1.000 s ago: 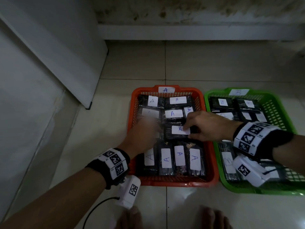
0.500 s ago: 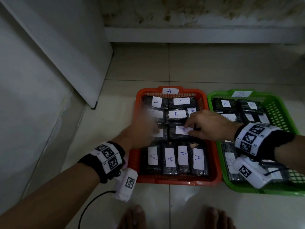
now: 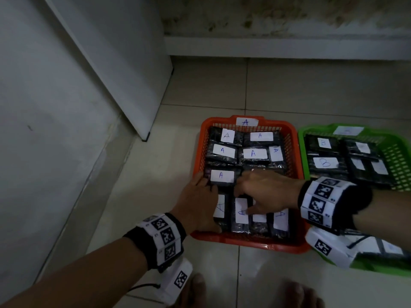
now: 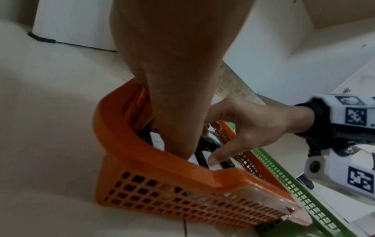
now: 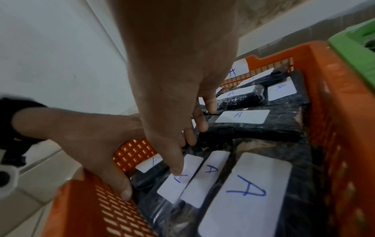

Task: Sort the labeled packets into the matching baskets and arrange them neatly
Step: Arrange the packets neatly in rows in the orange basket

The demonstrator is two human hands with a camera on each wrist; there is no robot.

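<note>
An orange basket [image 3: 244, 243] tagged A holds several black packets with white A labels. My left hand [image 3: 203, 197] reaches in along its left wall, fingers straight against the side of the near-row packets [image 5: 205, 174], its thumb by the wall. My right hand [image 3: 264, 192] lies spread over the near row, its straight fingers pressing down on the packets and its thumb on one label [image 5: 178, 181]. An A packet [image 3: 222, 176] lies just beyond both hands. A green basket [image 3: 302, 141] tagged B sits to the right with B packets [image 3: 325, 163].
Both baskets stand side by side on a tiled floor [image 3: 311, 90]. A white panel [image 3: 124, 70] leans along the wall at left, its corner near the orange basket. My bare feet [image 3: 195, 290] are just in front of the baskets.
My right hand left the middle-row packet and came down onto the near row. My left hand slid back toward me along the basket's left side.
</note>
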